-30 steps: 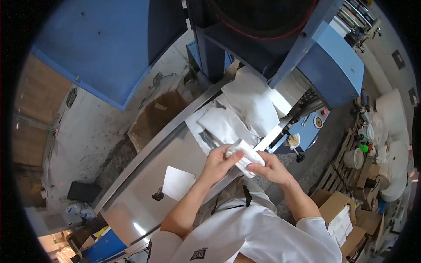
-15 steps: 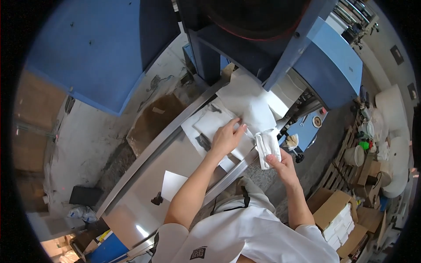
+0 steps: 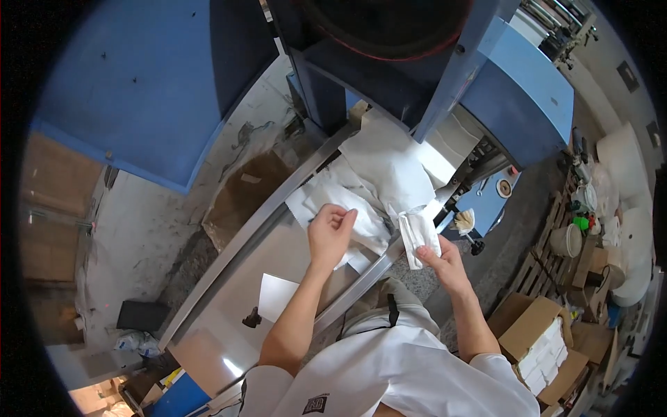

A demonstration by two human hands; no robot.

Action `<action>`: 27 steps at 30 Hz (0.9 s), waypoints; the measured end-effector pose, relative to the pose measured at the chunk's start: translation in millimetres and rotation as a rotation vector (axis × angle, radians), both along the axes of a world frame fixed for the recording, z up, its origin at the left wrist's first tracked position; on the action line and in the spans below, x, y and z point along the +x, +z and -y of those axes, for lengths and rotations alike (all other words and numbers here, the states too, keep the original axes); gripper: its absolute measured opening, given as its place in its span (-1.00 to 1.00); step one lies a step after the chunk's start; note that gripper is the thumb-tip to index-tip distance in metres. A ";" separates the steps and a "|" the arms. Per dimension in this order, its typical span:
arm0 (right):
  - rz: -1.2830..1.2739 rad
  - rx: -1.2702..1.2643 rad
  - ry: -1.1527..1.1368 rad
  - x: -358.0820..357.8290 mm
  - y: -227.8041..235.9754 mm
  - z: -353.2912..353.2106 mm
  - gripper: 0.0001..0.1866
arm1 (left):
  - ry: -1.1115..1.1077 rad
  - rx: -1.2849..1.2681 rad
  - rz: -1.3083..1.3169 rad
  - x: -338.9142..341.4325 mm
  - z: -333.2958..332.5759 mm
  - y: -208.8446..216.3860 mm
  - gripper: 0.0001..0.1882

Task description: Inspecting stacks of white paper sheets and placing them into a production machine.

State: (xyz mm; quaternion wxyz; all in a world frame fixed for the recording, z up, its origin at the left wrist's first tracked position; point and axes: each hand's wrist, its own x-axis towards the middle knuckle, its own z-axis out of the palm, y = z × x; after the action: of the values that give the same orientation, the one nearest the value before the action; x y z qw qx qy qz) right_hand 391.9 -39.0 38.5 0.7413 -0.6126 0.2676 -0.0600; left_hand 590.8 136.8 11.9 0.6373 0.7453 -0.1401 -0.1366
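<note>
Right hand point(image 3: 448, 265) with thumb and fingers closed on a folded white bundle point(image 3: 415, 233) at the near edge of the metal table point(image 3: 233, 302), left hand point(image 3: 329, 236) above white sheets point(image 3: 366, 219) on that table, fingers curled, any grip on a sheet unclear

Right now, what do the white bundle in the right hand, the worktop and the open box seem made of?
White bundle: perhaps tissue or cloth, matt, creased; which, I can't tell.
Worktop: probably smooth metal, light glares off it.
Open box: likely cardboard, matt brown with folded flaps.
</note>
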 end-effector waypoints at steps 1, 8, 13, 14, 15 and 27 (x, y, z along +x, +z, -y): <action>-0.001 0.001 0.003 1.1 1.0 -0.9 -0.58 | -0.008 -0.096 -0.042 -0.6 -12.2 -1.5 -0.83; 0.012 0.052 0.021 4.6 1.8 -8.4 -0.62 | 0.257 -0.146 -0.357 -11.5 -80.7 1.4 -0.27; 0.012 0.055 0.088 12.9 0.8 -16.9 -0.64 | 0.142 -0.129 -0.596 6.4 -90.6 -18.3 -0.63; 0.024 0.059 0.078 14.4 1.3 -18.2 -0.65 | 0.082 -0.110 -0.540 9.9 -89.9 -18.9 -0.68; 0.035 0.063 0.067 15.8 1.8 -19.5 -0.65 | 0.089 -0.114 -0.539 12.3 -90.7 -20.3 -0.68; 0.060 0.120 0.016 23.5 18.5 -21.3 -0.61 | -0.055 -0.208 -0.254 46.7 -96.1 64.8 -0.72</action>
State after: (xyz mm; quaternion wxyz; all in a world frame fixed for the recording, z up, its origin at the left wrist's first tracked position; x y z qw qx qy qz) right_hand 415.4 -17.7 57.0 0.7847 -0.5674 0.2434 -0.0563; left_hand 637.4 233.0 76.7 0.7197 0.6479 -0.0922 -0.2318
